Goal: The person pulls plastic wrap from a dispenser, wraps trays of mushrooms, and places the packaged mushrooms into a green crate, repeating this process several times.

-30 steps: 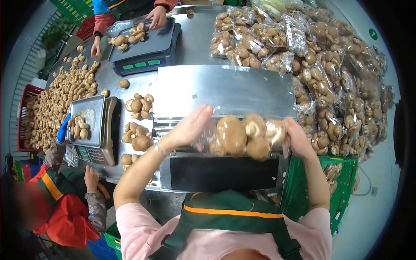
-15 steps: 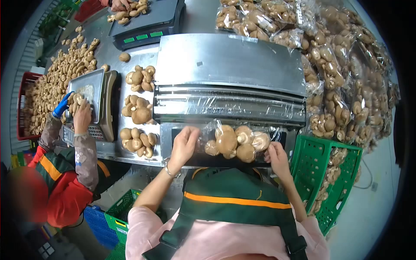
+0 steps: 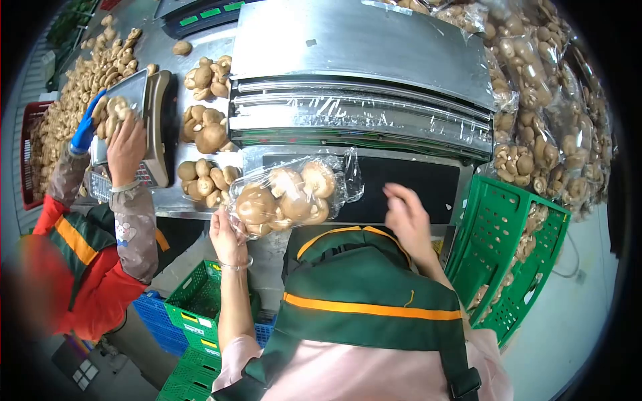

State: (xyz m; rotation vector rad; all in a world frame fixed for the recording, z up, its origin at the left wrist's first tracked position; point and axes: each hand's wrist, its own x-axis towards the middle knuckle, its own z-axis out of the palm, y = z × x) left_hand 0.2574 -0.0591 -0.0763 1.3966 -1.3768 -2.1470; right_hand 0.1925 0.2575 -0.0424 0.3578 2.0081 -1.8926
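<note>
A clear plastic bag of brown mushrooms is held at its left end by my left hand, whose fingers are closed on the film. The bag's loose right end stretches over the black pad in front of the metal wrapping machine. My right hand is apart from the bag, above the pad's right part, with nothing visible in it; its fingers are partly bent and slightly blurred. Three mushroom piles lie left of the machine, the nearest pile just beyond my left hand.
Many bagged mushrooms are heaped at the right, above a green crate. At the left a co-worker handles mushrooms on a scale, beside loose mushrooms and a red crate. Green crates stand below.
My left hand has moved left and toward me with the bag, now tilted and off the pad's right part. My right hand has let go of the bag. The view has shifted slightly.
</note>
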